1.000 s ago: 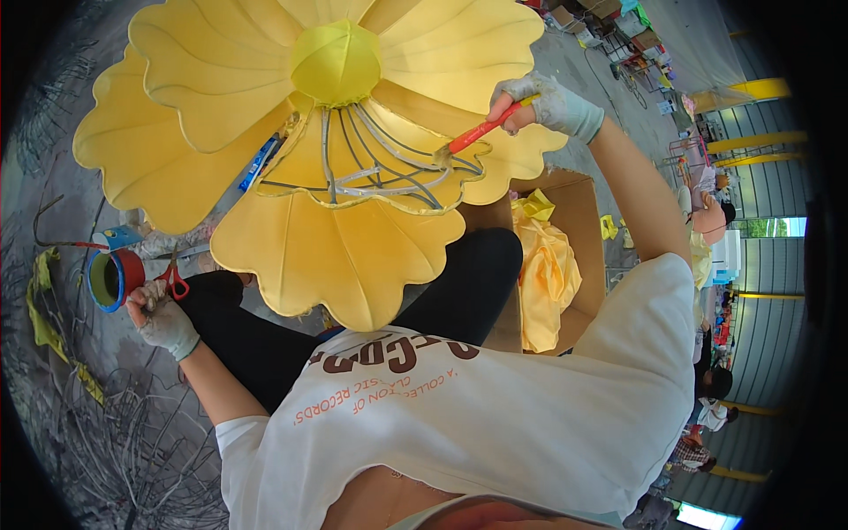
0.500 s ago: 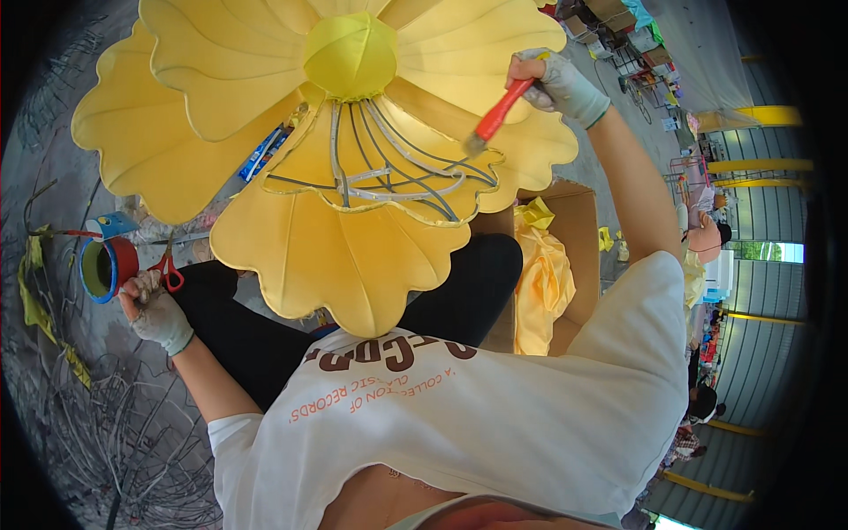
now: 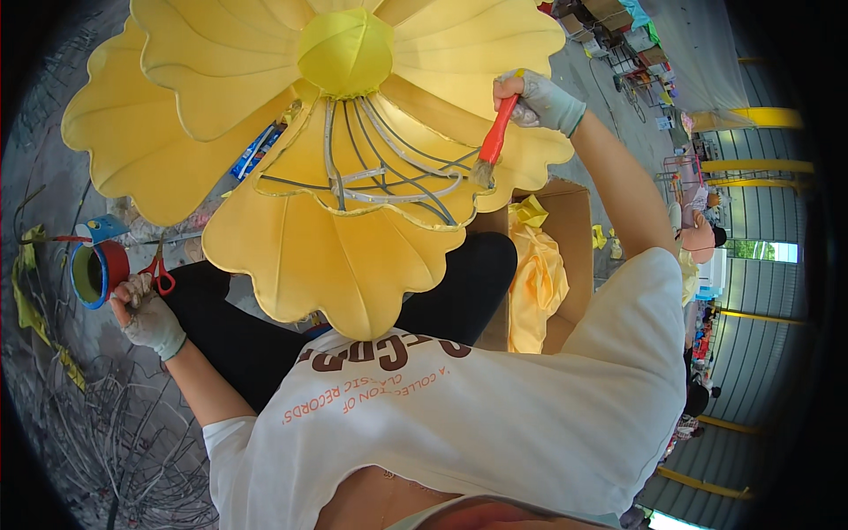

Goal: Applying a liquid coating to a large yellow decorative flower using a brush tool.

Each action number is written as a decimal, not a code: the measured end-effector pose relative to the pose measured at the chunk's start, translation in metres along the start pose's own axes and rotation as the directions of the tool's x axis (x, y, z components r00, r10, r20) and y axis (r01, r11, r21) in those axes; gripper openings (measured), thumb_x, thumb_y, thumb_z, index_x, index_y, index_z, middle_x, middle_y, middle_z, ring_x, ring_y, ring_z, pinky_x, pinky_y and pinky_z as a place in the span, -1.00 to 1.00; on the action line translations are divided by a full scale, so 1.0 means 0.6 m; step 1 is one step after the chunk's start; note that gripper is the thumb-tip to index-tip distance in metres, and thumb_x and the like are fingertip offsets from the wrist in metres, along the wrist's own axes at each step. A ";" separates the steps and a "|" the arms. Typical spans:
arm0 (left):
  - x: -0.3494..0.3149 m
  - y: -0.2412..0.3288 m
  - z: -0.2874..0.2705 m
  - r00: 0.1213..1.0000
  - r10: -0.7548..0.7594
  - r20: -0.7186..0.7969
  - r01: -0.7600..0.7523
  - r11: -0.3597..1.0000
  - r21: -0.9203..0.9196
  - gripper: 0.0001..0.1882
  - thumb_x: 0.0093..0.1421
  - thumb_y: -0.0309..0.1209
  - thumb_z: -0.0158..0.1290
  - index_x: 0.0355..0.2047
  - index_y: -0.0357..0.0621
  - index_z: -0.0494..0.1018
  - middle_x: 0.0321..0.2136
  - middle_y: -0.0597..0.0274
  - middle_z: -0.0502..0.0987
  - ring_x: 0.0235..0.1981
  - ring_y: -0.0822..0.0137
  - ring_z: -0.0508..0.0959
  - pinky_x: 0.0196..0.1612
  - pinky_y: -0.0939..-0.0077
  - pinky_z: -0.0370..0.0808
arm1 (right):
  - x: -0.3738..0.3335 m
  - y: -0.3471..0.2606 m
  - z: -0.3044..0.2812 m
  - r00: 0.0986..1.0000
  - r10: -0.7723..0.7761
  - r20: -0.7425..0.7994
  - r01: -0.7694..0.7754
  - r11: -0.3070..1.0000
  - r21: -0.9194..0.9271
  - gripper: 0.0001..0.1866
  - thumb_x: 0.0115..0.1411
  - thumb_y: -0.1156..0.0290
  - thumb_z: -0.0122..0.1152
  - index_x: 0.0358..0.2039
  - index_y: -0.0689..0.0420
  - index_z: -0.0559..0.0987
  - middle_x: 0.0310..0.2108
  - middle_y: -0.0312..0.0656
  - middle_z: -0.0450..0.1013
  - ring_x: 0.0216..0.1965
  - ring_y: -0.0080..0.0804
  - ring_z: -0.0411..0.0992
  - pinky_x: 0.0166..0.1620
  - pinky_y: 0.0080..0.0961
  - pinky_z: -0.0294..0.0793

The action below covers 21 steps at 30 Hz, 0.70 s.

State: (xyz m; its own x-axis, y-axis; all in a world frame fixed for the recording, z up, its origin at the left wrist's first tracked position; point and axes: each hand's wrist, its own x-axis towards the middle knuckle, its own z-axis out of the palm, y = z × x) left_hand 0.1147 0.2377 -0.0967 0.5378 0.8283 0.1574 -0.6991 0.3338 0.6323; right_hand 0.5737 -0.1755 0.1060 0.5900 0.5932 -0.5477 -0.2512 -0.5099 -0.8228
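My right hand point(image 3: 541, 99), in a pale work glove with bare fingertips, grips a paintbrush point(image 3: 497, 137) by its red handle. The bristles point down onto the scalloped edge of a yellow fabric petal. This petal belongs to a large artificial flower point(image 3: 336, 265) with a yellow-green centre point(image 3: 345, 53). Grey strips of frame point(image 3: 389, 177) show inside the inner petal. At the left, my gloved left hand point(image 3: 148, 316) has its fingers curled against a round open tub point(image 3: 111, 265), red outside with a blue rim. Red-handled scissors point(image 3: 160, 272) are just beside these fingers.
An open cardboard box point(image 3: 576, 256) with yellow satin cloth point(image 3: 535, 283) stands right of my legs. Tangled wire point(image 3: 132, 450) covers the floor at lower left. A blue packet point(image 3: 257, 152) lies behind the petals. Other people and boxes point(image 3: 609, 13) are further off at the right.
My right hand has come down and slightly left, with the brush now more upright and its bristles at the petal's edge. My left hand stays beside the tub.
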 end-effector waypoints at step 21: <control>-0.001 0.001 0.016 0.999 0.010 -0.030 -0.009 0.999 0.046 -0.69 0.25 -0.19 -0.11 -0.61 0.00 0.24 -0.68 0.40 0.16 -0.55 0.42 0.16 -0.36 0.54 0.12 | 0.108 0.061 0.036 0.997 0.066 0.043 -0.070 0.993 0.100 -0.85 0.11 0.41 0.08 -0.51 0.20 0.51 -0.73 -0.25 0.31 -0.77 -0.57 0.17 -0.69 -0.71 0.12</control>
State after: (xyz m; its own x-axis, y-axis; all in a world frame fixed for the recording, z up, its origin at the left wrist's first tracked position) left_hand 0.1182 0.2329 -0.0892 0.5161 0.8449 0.1408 -0.6813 0.3053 0.6653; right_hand 0.5864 -0.1423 0.0372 0.5384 0.5846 -0.6070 -0.3672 -0.4856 -0.7933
